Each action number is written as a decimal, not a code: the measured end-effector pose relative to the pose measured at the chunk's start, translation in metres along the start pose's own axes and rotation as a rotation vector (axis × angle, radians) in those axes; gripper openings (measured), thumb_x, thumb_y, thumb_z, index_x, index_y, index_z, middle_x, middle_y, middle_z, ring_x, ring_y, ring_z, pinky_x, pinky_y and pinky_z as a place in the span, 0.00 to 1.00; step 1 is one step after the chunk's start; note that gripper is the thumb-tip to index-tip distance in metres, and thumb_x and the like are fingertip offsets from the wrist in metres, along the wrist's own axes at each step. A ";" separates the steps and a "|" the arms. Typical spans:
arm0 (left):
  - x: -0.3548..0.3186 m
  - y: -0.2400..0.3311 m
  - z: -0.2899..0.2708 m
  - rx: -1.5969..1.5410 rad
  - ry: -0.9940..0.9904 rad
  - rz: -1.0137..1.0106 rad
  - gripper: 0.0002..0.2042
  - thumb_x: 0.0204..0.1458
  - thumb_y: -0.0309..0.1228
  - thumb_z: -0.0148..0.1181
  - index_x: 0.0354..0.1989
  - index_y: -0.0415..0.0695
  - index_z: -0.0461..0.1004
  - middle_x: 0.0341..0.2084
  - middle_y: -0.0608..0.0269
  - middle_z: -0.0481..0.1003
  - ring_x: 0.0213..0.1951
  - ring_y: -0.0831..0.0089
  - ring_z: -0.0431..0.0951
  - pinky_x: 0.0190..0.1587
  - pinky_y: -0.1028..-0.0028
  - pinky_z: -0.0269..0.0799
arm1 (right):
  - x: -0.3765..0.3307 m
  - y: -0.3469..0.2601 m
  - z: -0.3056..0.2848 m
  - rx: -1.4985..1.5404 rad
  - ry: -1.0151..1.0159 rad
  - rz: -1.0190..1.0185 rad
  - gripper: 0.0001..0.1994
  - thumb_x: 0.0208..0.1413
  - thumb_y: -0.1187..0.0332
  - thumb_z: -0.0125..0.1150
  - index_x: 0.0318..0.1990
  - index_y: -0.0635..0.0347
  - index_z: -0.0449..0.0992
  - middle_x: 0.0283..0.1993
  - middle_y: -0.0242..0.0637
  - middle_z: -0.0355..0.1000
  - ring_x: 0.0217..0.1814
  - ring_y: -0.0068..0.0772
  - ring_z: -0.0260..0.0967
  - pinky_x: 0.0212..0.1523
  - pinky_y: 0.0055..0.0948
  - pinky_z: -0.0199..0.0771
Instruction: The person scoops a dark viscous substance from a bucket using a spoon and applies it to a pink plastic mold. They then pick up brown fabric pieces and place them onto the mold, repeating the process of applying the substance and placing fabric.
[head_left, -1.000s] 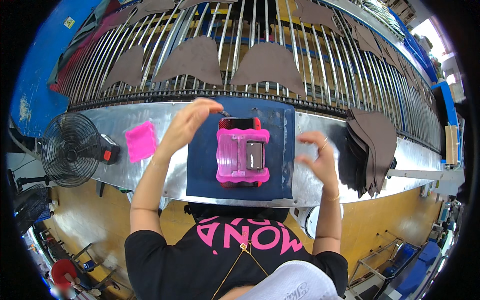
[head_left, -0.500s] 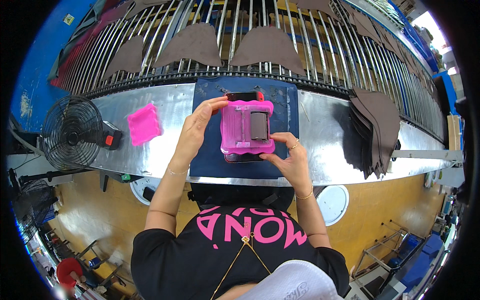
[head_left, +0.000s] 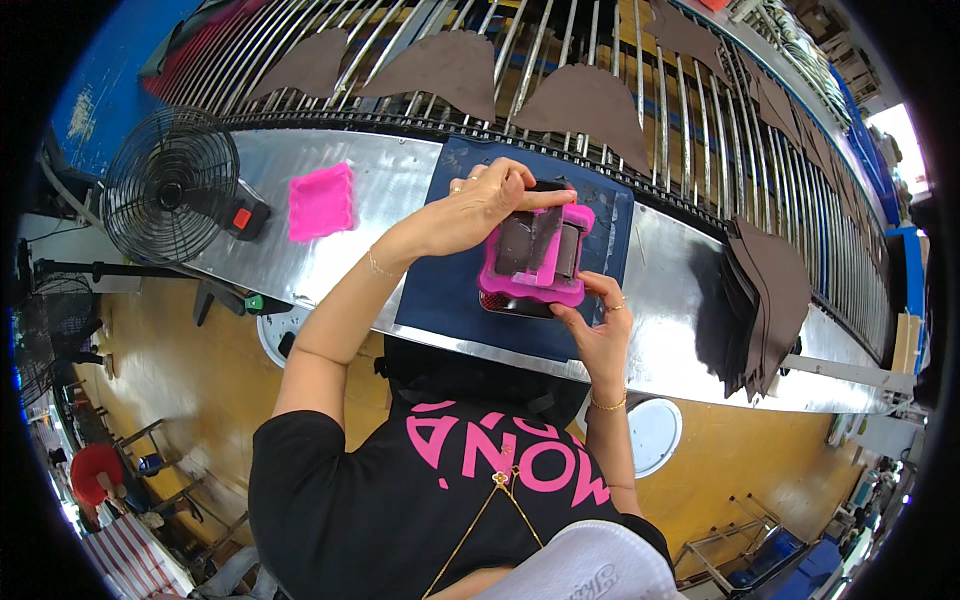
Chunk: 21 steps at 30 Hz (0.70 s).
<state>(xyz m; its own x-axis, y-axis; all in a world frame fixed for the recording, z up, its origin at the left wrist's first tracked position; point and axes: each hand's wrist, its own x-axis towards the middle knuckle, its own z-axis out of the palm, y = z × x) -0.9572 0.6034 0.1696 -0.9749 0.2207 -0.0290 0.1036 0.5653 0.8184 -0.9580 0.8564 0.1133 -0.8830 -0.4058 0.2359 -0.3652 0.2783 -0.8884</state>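
A bright pink wavy-edged tray (head_left: 559,292) lies over a black-and-red case (head_left: 507,303) on the dark blue mat (head_left: 440,290). Inside the tray are dark brown pieces; one strip (head_left: 545,235) stands tilted near its middle. My left hand (head_left: 480,205) reaches over the far side, its fingers bent at the strip's upper end, which they partly hide. My right hand (head_left: 602,325) grips the tray's near right corner between thumb and fingers. A second pink wavy-edged piece (head_left: 321,202) rests on the metal table, left of the mat.
A black wire fan (head_left: 172,185) stands at the table's left end. On the right, a stack of dark brown cut sheets (head_left: 765,300) hangs over the metal table's (head_left: 665,290) front edge. Beyond runs a rack of metal rods (head_left: 675,130) carrying more brown sheets (head_left: 585,105).
My left hand has moved from the tray's left side over its far edge. Brown now covers the tray's left part, and a strip stands tilted there. The view has turned slightly.
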 end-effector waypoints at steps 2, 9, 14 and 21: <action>0.000 -0.003 -0.001 -0.024 -0.009 0.013 0.39 0.54 0.69 0.13 0.67 0.65 0.58 0.49 0.57 0.62 0.53 0.60 0.59 0.58 0.60 0.48 | -0.002 0.003 0.002 0.018 0.017 -0.011 0.20 0.39 0.72 0.74 0.42 0.63 0.75 0.42 0.35 0.74 0.43 0.27 0.67 0.47 0.26 0.66; -0.005 -0.022 -0.008 -0.575 0.169 -0.143 0.46 0.49 0.73 0.17 0.71 0.55 0.42 0.47 0.58 0.69 0.50 0.71 0.66 0.50 0.71 0.55 | 0.001 0.016 0.000 -0.097 0.026 -0.155 0.22 0.38 0.68 0.75 0.43 0.62 0.75 0.43 0.36 0.75 0.45 0.33 0.68 0.50 0.30 0.63; -0.006 -0.006 -0.007 -0.757 0.186 -0.084 0.44 0.53 0.70 0.24 0.71 0.50 0.42 0.48 0.56 0.72 0.50 0.71 0.68 0.53 0.70 0.54 | 0.004 0.021 -0.014 -0.012 0.055 -0.148 0.21 0.39 0.60 0.74 0.42 0.55 0.76 0.42 0.31 0.77 0.45 0.30 0.73 0.59 0.36 0.53; -0.011 0.041 0.015 -1.692 -0.091 -0.296 0.32 0.61 0.55 0.38 0.65 0.42 0.56 0.58 0.46 0.66 0.57 0.57 0.69 0.58 0.60 0.65 | 0.002 -0.007 -0.083 0.132 -0.096 -0.309 0.23 0.40 0.54 0.73 0.42 0.54 0.76 0.41 0.31 0.77 0.47 0.32 0.72 0.59 0.38 0.55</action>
<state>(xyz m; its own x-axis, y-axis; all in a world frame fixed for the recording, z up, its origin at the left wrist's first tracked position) -0.9392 0.6362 0.1944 -0.9013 0.3466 -0.2598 -0.4292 -0.7960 0.4268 -0.9822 0.9263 0.1525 -0.7024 -0.5352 0.4692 -0.5640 0.0165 -0.8256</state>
